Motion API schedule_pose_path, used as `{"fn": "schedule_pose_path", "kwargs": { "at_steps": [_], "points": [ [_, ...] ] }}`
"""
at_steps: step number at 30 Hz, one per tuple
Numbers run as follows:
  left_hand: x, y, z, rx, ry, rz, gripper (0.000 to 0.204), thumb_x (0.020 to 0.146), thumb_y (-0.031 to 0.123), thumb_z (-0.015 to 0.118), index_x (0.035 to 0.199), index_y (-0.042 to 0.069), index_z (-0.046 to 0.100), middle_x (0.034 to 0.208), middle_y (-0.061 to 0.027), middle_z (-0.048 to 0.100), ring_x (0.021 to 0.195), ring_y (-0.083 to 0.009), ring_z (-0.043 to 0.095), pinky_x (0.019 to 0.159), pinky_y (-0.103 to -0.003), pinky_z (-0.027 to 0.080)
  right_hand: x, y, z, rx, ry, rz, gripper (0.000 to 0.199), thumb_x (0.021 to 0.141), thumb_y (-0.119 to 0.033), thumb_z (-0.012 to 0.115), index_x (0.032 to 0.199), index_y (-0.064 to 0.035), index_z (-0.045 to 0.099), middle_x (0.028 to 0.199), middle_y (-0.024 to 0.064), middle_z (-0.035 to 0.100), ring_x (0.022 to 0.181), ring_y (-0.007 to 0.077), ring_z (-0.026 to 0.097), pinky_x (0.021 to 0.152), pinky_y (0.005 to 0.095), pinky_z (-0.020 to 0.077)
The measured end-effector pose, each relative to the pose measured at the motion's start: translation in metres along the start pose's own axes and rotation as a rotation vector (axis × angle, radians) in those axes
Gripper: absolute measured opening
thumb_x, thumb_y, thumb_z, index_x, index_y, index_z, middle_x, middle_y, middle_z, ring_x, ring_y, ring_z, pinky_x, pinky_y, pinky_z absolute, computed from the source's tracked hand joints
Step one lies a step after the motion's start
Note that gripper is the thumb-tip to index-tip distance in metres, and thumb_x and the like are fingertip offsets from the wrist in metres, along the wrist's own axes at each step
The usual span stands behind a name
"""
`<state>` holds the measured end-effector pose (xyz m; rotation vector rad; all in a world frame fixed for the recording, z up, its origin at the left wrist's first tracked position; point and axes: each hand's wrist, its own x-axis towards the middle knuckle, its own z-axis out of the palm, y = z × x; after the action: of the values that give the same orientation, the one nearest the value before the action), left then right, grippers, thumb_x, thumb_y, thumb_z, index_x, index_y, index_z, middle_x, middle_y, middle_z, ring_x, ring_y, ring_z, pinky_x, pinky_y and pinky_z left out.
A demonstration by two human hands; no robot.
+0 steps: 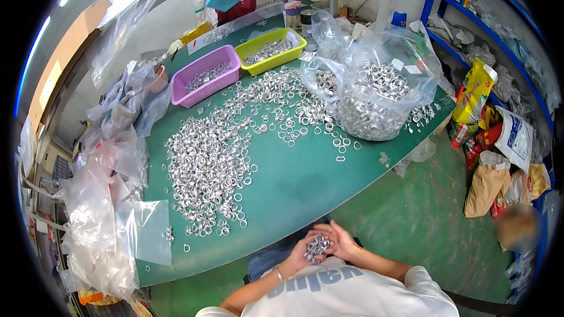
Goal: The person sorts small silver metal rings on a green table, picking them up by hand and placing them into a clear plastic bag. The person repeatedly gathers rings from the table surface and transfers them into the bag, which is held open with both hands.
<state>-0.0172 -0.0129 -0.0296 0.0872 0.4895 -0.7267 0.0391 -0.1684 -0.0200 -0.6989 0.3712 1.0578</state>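
The left hand (301,254) is curled around a small heap of silver rings (318,249), just off the near edge of the green table (305,188). The right hand (345,243) is bent beside it, next to the rings (I cannot tell if it pinches any). A big pile of rings (205,170) lies toward the table's left edge. Farther back, a purple tub (214,89) sits beside a yellow-green tub (273,63). A clear bag (371,132) full of rings stands near the right corner.
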Motion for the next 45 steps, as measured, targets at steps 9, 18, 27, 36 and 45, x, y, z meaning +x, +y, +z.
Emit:
{"fn": "schedule_pose_path", "kwargs": {
  "at_steps": [9, 18, 27, 36, 45],
  "points": [
    [-0.004, 0.009, 0.033, -0.121, -0.053, 0.095, 0.020, 0.087, 0.019, 0.045, 0.094, 0.002, 0.054, 0.096, -0.0196, 0.050, 0.073, -0.0253, 0.048, 0.043, -0.027, 0.039, 0.015, 0.018, -0.020, 0.110, -0.313, 0.213, 0.024, 0.081, -0.016, 0.060, 0.104, -0.0128, 0.054, 0.102, 0.0063, 0.059, 0.088, 0.0232, 0.060, 0.081, 0.0407, 0.0503],
    [-0.004, 0.014, 0.032, 0.283, 0.065, 0.096, 0.031, 0.094, 0.030, 0.043, 0.092, 0.001, 0.055, 0.087, -0.0186, 0.061, 0.067, -0.0242, 0.057, 0.040, -0.026, 0.044, 0.026, 0.008, -0.041, -0.111, -0.465, 0.350, 0.028, 0.088, -0.017, 0.053, 0.112, -0.0024, 0.054, 0.108, 0.0137, 0.061, 0.097, 0.0278, 0.062, 0.086, 0.0431, 0.0501],
    [-0.011, 0.010, 0.057, 0.105, 0.056, 0.046, 0.025, 0.091, 0.023, 0.042, 0.098, 0.002, 0.054, 0.086, -0.0167, 0.060, 0.067, -0.0272, 0.057, 0.039, -0.028, 0.043, -0.015, -0.019, 0.002, -0.159, 0.001, 0.087, 0.016, 0.093, -0.014, 0.045, 0.098, -0.0013, 0.055, 0.082, 0.0046, 0.056, 0.081, 0.0220, 0.062, 0.078, 0.0355, 0.0519],
    [0.024, 0.052, 0.288, 0.459, -0.262, 0.164, 0.029, 0.089, 0.024, 0.040, 0.103, 0.002, 0.054, 0.095, -0.0148, 0.061, 0.075, -0.0259, 0.062, 0.042, -0.030, 0.050, -0.104, -0.183, 0.103, -0.826, 0.415, -1.311, 0.017, 0.095, -0.016, 0.043, 0.099, -0.0026, 0.053, 0.081, -0.0011, 0.051, 0.065, 0.0049, 0.044, 0.056, 0.0194, 0.0374],
    [0.083, 0.103, 0.462, 0.815, -0.127, 0.708, 0.044, 0.091, 0.017, 0.039, 0.127, -0.007, 0.032, 0.119, -0.0237, 0.048, 0.103, -0.0376, 0.053, 0.092, -0.058, 0.039, -0.083, -0.372, 0.126, -1.789, 0.847, -1.558, 0.039, 0.076, 0.002, 0.046, 0.115, -0.0004, 0.050, 0.110, 0.0205, 0.050, 0.106, 0.0378, 0.045, 0.094, 0.0419, 0.0359]
  ]
}}
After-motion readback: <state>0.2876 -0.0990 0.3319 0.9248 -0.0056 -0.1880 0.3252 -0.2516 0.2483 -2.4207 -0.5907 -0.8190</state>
